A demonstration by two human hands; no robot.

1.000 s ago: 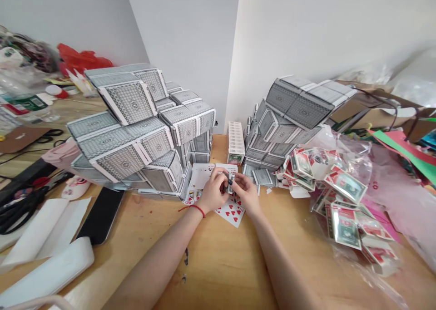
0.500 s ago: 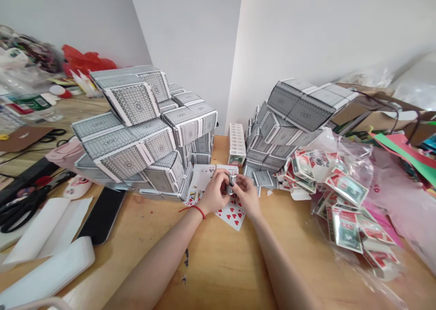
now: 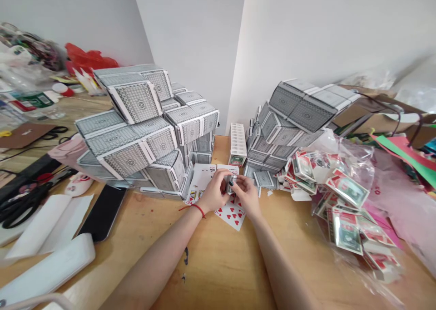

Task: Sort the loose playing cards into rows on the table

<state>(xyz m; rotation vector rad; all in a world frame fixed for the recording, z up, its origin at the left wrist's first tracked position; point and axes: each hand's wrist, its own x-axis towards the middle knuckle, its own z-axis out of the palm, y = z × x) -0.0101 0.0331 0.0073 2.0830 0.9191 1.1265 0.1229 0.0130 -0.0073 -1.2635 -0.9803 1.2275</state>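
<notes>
Between the fingers of both hands is a small grey-patterned playing card (image 3: 230,187), bent or folded, partly hidden by the fingers. My left hand (image 3: 214,193) grips it from the left, a red cord round the wrist. From the right, my right hand (image 3: 247,195) pinches it, with the dark-nailed thumb in front. Below them, face-up heart cards (image 3: 234,217) lie on the table. More face-up cards (image 3: 201,179) lie to the left, beside and under the left hand. Grey-backed cards (image 3: 264,179) lie just right of the right hand.
Stacked boxes built from cards rise at left (image 3: 129,142) and right (image 3: 299,105). A row of card packs (image 3: 237,144) stands between them. Opened red-and-green card boxes (image 3: 347,228) spill at right on plastic. A black phone (image 3: 104,212), scissors (image 3: 29,205) and white paper (image 3: 51,223) lie left.
The fingers have shifted slightly on the card, and the right thumb has moved a little across its front. The view has shifted slightly; the surrounding things stay put.
</notes>
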